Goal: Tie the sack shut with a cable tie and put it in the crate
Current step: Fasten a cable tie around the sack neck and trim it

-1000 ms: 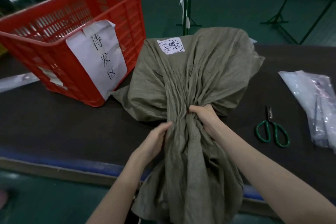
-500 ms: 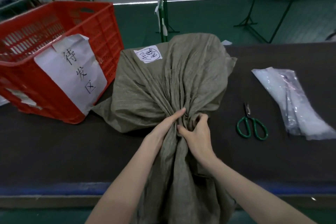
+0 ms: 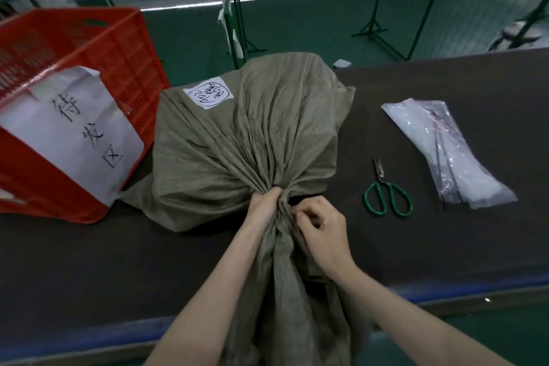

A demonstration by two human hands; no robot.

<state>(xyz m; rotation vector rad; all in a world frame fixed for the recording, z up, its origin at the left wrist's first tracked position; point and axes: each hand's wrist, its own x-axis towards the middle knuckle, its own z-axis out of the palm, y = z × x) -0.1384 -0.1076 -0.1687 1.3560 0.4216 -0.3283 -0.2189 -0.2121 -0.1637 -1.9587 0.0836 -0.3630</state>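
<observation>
A full olive-grey woven sack (image 3: 237,151) with a white label lies on the dark table (image 3: 89,261). Its neck is gathered into tight pleats and the loose mouth trails over the front edge toward me. My left hand (image 3: 264,206) clamps the bunched neck from the left. My right hand (image 3: 322,229) pinches the same neck from the right, fingers curled into the cloth. A red plastic crate (image 3: 98,47) with a white paper sign stands at the left, next to the sack. A clear plastic bag (image 3: 445,151) holding cable ties lies at the right.
Green-handled scissors (image 3: 386,193) lie on the table between the sack and the plastic bag. A blue strip runs along the table's front edge. Behind the table are a green floor and several green metal stands.
Both hands have drawn together on the neck and cinched it tighter. The view has shifted, so the crate and sack sit further left and lower in frame.
</observation>
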